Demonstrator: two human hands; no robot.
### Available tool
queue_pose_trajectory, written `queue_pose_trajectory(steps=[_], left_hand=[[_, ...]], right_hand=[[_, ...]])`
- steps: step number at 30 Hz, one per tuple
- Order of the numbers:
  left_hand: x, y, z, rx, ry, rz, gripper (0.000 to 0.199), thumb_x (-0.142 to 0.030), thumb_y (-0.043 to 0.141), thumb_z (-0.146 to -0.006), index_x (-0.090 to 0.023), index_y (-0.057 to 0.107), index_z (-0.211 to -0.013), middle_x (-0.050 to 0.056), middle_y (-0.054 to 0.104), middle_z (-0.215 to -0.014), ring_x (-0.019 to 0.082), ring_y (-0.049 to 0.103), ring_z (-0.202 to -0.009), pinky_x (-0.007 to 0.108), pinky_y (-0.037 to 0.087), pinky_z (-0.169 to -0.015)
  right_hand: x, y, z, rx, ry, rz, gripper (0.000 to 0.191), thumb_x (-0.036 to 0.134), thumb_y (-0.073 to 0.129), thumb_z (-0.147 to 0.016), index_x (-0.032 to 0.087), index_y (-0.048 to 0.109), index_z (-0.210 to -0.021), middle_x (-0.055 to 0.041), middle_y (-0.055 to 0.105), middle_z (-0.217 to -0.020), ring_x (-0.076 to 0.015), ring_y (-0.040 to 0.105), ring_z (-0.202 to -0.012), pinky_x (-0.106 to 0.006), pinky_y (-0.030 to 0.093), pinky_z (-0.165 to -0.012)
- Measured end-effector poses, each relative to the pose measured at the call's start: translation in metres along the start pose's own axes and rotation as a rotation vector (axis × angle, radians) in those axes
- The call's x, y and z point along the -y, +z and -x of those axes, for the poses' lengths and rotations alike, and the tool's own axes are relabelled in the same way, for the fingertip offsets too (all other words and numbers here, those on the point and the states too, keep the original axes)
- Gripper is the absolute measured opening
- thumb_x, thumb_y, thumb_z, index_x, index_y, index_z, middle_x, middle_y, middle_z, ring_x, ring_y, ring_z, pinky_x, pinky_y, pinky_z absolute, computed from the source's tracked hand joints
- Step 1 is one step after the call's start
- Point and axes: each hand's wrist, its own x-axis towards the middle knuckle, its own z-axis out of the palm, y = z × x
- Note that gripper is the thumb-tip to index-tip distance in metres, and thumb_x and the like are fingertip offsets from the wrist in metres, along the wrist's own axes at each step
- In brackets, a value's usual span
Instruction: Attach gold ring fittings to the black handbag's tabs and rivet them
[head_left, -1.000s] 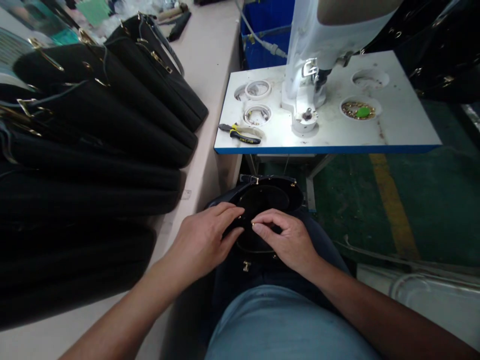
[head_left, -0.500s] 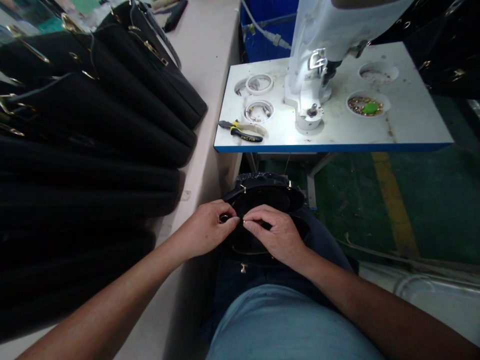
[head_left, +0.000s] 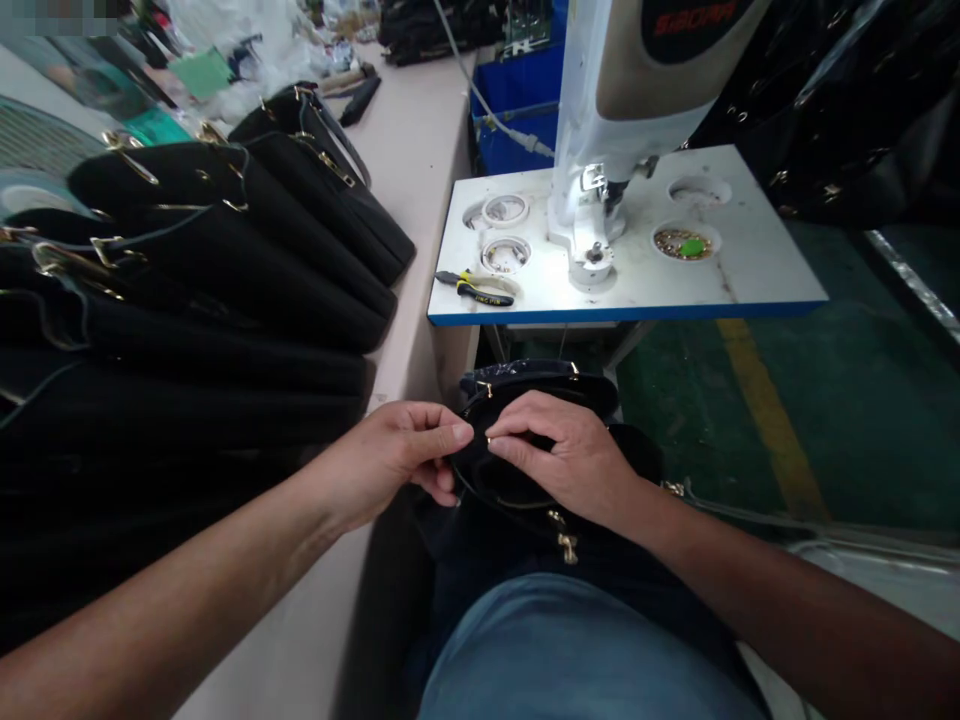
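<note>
A black bag point(head_left: 499, 470) with gold clasps lies open across my lap. Over its opening, my right hand point(head_left: 559, 445) pinches a tiny gold piece point(head_left: 489, 440) between thumb and index finger. Close by on the left, my left hand point(head_left: 420, 445) has its thumb pressed to its index finger at the bag's edge, the other fingers curled below; whatever lies between them is too small to make out. The two hands' fingertips are slightly apart.
Black bags point(head_left: 225, 330) stand in a row on the pale table point(head_left: 427, 130) at left. Ahead, a white machine point(head_left: 592, 130) rises from a small worktop point(head_left: 637, 285) with pliers point(head_left: 476, 288) and recessed cups of small parts, one holding gold pieces point(head_left: 679, 243).
The view has shifted, showing more of the machine and far table. My left hand has turned, its lower fingers now showing below the thumb. A gold clasp at the bag's near side has moved right.
</note>
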Motion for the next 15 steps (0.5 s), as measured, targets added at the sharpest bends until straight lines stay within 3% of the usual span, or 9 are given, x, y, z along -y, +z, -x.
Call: queue_pose_trajectory(steps=[3, 8, 15], left_hand=[[0.018, 0.011, 0.011, 0.053, -0.018, 0.095, 0.036, -0.046, 0.081, -0.081, -0.013, 0.068, -0.086, 0.002, 0.067, -0.059, 0.012, 0.065, -0.05, 0.02, 0.058, -0.054], [0.054, 0.018, 0.009, 0.049, -0.001, 0.221, 0.033, -0.044, 0.078, -0.085, -0.012, 0.069, -0.087, 0.003, 0.069, -0.067, 0.01, 0.065, -0.057, 0.022, 0.062, -0.062], [0.047, 0.016, 0.003, 0.033, 0.049, 0.203, 0.032, -0.044, 0.075, -0.087, -0.012, 0.067, -0.085, 0.002, 0.067, -0.06, 0.012, 0.065, -0.051, 0.02, 0.058, -0.056]], right_hand=[[0.007, 0.0, 0.011, 0.037, 0.0, -0.028, 0.007, 0.018, 0.074, -0.093, 0.019, 0.079, -0.096, -0.0008, 0.074, -0.092, -0.0107, 0.068, -0.086, -0.023, 0.053, -0.082], [-0.004, 0.015, 0.036, 0.009, 0.119, -0.088, 0.007, 0.018, 0.075, -0.092, 0.019, 0.08, -0.097, -0.0013, 0.074, -0.092, -0.0104, 0.069, -0.086, -0.021, 0.054, -0.081], [-0.004, 0.013, 0.032, 0.005, 0.056, 0.06, 0.009, 0.018, 0.075, -0.092, 0.02, 0.08, -0.099, -0.0011, 0.073, -0.094, -0.0092, 0.068, -0.087, -0.02, 0.054, -0.081]])
